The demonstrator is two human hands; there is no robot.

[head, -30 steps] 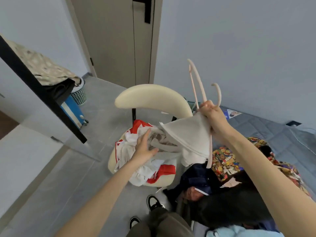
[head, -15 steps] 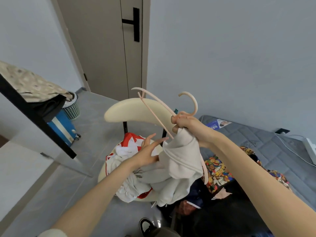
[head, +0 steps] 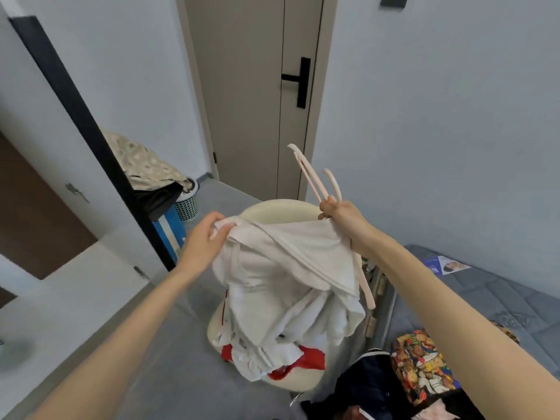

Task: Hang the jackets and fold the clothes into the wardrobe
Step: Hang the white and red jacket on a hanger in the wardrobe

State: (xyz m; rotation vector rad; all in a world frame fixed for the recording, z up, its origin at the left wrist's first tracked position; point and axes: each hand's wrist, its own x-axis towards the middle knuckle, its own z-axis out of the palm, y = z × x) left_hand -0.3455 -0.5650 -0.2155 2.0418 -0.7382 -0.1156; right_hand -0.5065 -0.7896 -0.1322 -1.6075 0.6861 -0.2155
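Observation:
A white jacket [head: 281, 286] hangs in the air between my hands, above a cream chair [head: 272, 207]. My left hand [head: 203, 237] grips its upper left edge. My right hand [head: 342, 216] holds a pale pink hanger [head: 312, 174] together with the jacket's right side; the hanger's hook points up and one arm [head: 365, 286] sticks out below the cloth. A red and white garment [head: 303, 360] lies on the chair seat under the jacket.
A grey mattress [head: 485, 298] at right carries a colourful printed garment [head: 421, 362] and dark clothes [head: 369, 386]. A closed door [head: 257, 86] stands ahead. At left are a black-edged panel [head: 91, 131], a patterned cloth [head: 145, 165], a basket [head: 188, 201] and a blue case [head: 169, 231].
Both hands rose and lifted the white jacket off the chair pile. My left hand went from reaching into the pile to gripping the jacket's left edge, spreading it out.

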